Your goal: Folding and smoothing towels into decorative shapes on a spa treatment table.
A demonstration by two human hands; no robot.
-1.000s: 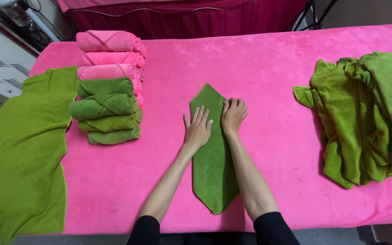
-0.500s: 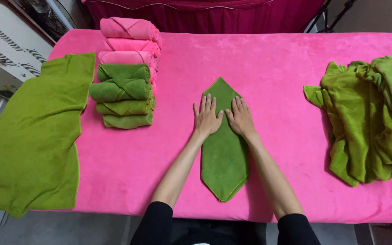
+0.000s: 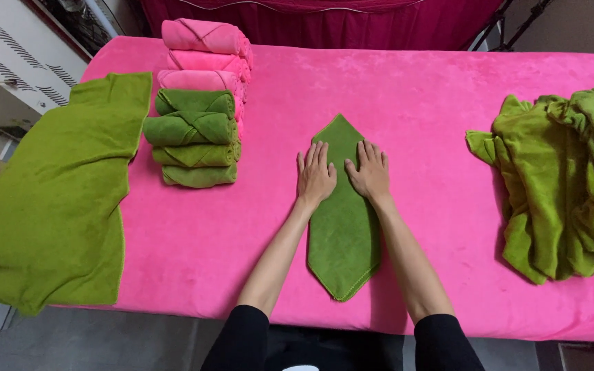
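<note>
A green towel [image 3: 344, 227], folded into a long strip with pointed ends, lies in the middle of the pink-covered table [image 3: 393, 89]. My left hand [image 3: 315, 173] rests flat on its left upper part, fingers spread. Beside it, my right hand [image 3: 369, 170] presses flat on the right upper part. Both hands hold nothing.
A row of rolled towels stands at the back left: pink rolls [image 3: 204, 51] behind, green rolls [image 3: 194, 137] in front. A flat green towel [image 3: 60, 192] hangs over the table's left edge. A heap of loose green towels [image 3: 565, 178] lies at the right.
My right hand, a closed fist a second ago, has opened flat. Both hands now lie side by side on the towel. The view has shifted, so everything sits further right.
</note>
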